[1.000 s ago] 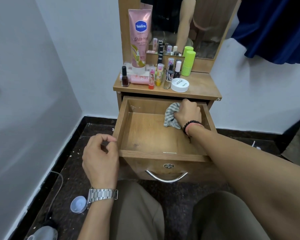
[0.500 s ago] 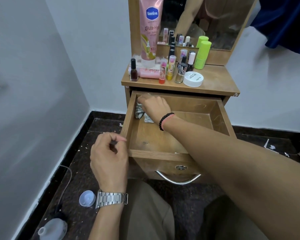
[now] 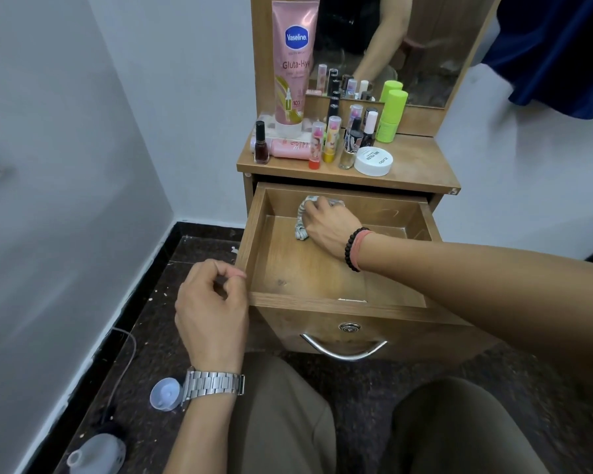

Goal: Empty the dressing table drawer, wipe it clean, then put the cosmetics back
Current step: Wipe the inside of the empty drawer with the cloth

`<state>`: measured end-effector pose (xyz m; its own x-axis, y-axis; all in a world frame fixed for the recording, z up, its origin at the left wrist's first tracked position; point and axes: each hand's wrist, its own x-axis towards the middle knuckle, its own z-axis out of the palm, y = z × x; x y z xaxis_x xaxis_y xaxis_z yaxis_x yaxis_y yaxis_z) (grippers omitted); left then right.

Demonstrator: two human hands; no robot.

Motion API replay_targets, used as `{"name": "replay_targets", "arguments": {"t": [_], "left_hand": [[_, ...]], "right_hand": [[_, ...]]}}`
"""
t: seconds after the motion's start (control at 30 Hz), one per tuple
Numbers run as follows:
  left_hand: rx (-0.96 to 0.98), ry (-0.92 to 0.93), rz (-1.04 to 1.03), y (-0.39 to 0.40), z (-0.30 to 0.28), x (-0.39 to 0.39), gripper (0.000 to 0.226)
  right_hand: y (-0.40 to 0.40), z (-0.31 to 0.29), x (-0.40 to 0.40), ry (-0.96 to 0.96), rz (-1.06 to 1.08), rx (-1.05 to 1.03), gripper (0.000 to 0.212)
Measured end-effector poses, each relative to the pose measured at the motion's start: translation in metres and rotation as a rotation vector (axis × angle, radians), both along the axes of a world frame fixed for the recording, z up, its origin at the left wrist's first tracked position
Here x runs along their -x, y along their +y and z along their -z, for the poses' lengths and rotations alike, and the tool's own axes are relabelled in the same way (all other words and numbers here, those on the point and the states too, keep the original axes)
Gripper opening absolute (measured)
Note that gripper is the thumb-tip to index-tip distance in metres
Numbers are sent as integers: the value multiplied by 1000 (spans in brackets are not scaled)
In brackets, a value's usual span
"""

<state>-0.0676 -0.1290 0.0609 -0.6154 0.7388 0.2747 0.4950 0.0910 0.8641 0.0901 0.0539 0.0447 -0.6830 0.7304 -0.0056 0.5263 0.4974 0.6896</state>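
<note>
The wooden drawer (image 3: 322,302) of the dressing table stands pulled out, with nothing inside but a cloth. My right hand (image 3: 329,225) holds a grey checked cloth (image 3: 302,220) against the drawer's back wall, left of the middle. Beside the drawer's front left corner hovers my left hand (image 3: 213,299), fingers loosely curled with the thumb touching the forefinger; whether it holds anything is unclear. The cosmetics stand on the table top (image 3: 421,169): a tall pink Vaseline tube (image 3: 293,63), a dark nail polish bottle (image 3: 261,143), several lip balms and small bottles, a green stick (image 3: 391,114) and a white round jar (image 3: 374,161).
A mirror (image 3: 408,46) rises behind the table top. White walls close in on the left and behind. On the dark floor at the left lie a clear round lid (image 3: 165,393), a white bottle (image 3: 96,453) and a thin cable (image 3: 124,354). A blue curtain (image 3: 562,53) hangs at the upper right.
My right hand slid the cloth from the drawer's back right to its back left corner, then back toward the middle. My left hand has stayed by the front left corner.
</note>
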Motion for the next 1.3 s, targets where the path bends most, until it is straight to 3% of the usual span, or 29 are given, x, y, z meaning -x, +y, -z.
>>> {"name": "replay_targets", "arguments": {"t": [0.1, 0.17, 0.33, 0.5, 0.8, 0.93, 1.1, 1.3], "left_hand": [[1, 1, -19, 1, 0, -1, 22], [0, 6, -17, 1, 0, -2, 22], [3, 25, -2, 1, 2, 2, 19], [9, 23, 21, 1, 1, 3, 19], [33, 14, 13, -1, 0, 1, 18], [41, 27, 6, -1, 0, 1, 17], [50, 36, 4, -1, 1, 3, 17], [77, 53, -10, -1, 0, 3, 15]], "right_hand": [[4, 4, 0, 79, -32, -29, 49], [7, 2, 8, 65, -96, -29, 57], [12, 7, 42, -1, -142, 47, 29], [12, 5, 16, 10, -99, 64, 37], [-4, -20, -75, 56, 285, 239, 37], [-14, -29, -89, -88, 334, 130, 24], [-14, -46, -88, -222, 331, 142, 17], [-24, -61, -96, -269, 302, 368, 41]]}}
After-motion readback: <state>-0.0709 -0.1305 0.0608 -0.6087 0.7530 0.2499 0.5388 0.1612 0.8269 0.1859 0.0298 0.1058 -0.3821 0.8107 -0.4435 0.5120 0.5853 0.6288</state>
